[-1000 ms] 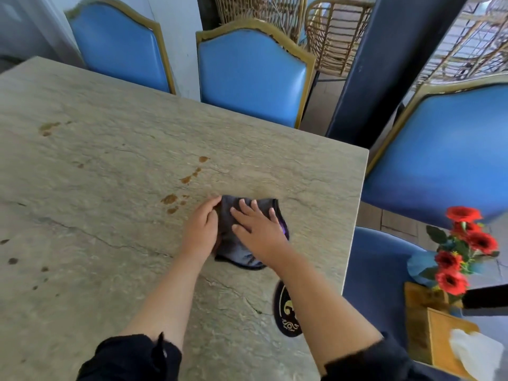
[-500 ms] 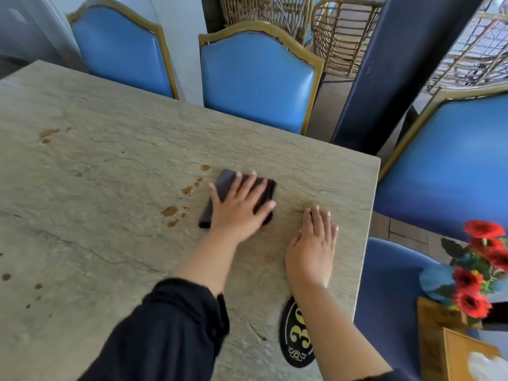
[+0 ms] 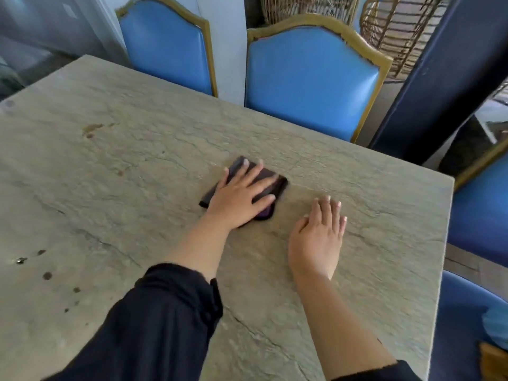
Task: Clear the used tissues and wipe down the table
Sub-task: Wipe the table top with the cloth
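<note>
From the head view, the folded dark cloth (image 3: 244,188) is seen pushed farther across the stone desk (image 3: 110,188) than a moment ago, over the spot where brown stains lay; those stains are now covered or wiped, so wiping is judged under way. The cloth is pressed flat under the left hand (image 3: 242,196), fingers spread and straight. The right hand (image 3: 319,237) is laid open on the desk just beside it, holding nothing. Stains (image 3: 92,130) are left farther off.
</note>
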Available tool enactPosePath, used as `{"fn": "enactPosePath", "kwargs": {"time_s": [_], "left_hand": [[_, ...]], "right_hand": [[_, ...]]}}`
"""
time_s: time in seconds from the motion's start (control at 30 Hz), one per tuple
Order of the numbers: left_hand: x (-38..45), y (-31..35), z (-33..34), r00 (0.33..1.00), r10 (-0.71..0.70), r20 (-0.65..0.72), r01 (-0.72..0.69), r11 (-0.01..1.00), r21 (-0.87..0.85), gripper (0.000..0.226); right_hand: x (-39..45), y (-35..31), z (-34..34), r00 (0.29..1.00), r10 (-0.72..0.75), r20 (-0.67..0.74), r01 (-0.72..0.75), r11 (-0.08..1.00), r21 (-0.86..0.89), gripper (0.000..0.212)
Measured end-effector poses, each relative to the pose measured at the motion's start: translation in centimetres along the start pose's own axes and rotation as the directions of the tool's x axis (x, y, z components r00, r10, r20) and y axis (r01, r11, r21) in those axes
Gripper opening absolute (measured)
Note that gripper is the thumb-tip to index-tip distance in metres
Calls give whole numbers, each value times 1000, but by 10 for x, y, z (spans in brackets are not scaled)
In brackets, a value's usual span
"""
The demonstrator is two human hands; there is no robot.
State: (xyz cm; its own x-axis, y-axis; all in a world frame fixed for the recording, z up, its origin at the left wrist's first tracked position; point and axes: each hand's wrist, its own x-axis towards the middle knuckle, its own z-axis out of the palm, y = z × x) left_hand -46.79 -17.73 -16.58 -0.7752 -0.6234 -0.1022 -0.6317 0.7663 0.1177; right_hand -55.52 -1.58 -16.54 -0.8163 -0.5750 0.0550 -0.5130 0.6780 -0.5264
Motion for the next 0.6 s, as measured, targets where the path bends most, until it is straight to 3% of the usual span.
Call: {"fn": "enactPosePath", "kwargs": {"time_s": [0.1, 0.17, 0.23, 0.3, 0.4, 0.47, 0.53, 0.6], "left_hand": [[7, -28, -5, 958, -283, -46, 278, 956, -96, 51], [-9, -17, 1, 919, -387, -79, 374, 917, -138, 51], [-31, 12, 11, 935, -317, -161, 309, 948, -75, 52], [-43, 29, 19, 968, -158, -194, 159, 987, -9, 54], [-26, 11, 9, 993, 66, -102, -64, 998, 27, 57], [-7, -13, 0, 996, 87, -36, -86, 996, 16, 55], [3, -41, -5, 995, -89, -40, 88, 996, -31, 53], [-4, -63, -4, 954, -291, -78, 286, 956, -67, 52]], "right_hand": [[4, -3, 0, 999, -6, 49, 10, 997, -80, 53], [4, -4, -2, 997, 3, 79, 7, 992, -129, 54], [2, -8, 0, 995, 26, 91, -14, 991, -132, 56], [-5, -20, 6, 994, 36, 104, -29, 997, -70, 57], [-24, -32, 20, 994, -19, 104, 28, 996, -83, 59], [-26, -34, 26, 997, -39, 73, 48, 991, -128, 60], [-24, -35, 27, 997, -37, 71, 48, 987, -156, 61], [-21, -37, 27, 995, -36, 91, 52, 982, -181, 61]]}}
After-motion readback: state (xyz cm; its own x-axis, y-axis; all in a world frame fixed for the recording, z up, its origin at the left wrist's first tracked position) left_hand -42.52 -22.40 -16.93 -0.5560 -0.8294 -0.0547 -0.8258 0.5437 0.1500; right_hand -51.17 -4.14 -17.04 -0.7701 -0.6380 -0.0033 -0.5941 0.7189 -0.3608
